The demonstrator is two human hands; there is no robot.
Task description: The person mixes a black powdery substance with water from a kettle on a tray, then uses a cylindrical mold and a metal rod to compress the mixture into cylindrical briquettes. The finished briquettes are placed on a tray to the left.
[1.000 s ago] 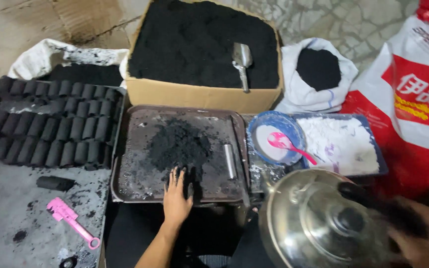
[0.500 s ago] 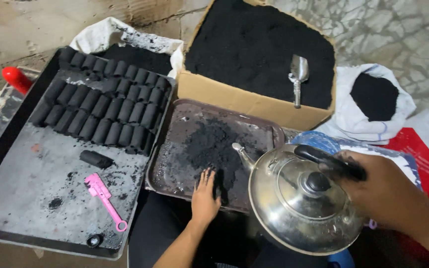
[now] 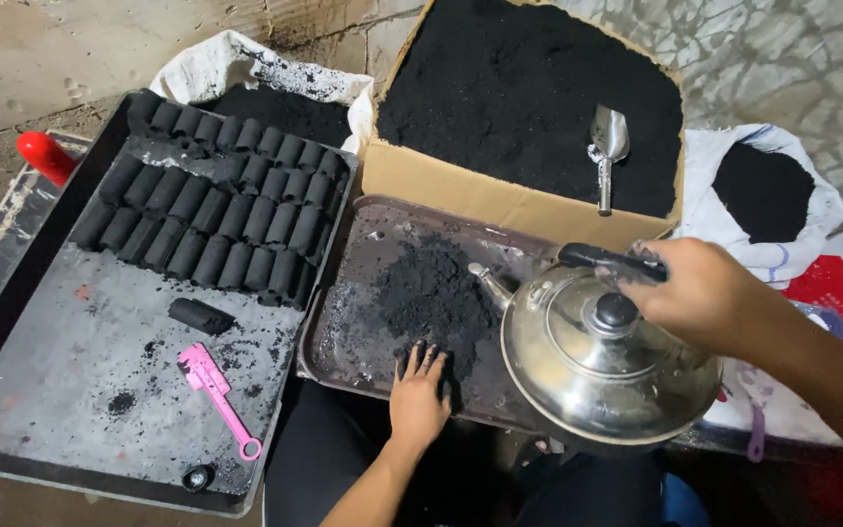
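Hands: L hand [image 3: 418,398] flat, fingers spread on black powder [image 3: 433,293]; R hand [image 3: 692,293] gripping kettle [image 3: 605,366] handle.

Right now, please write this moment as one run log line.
left hand: flat on black powder in tray | right hand: holds steel kettle by handle, over tray
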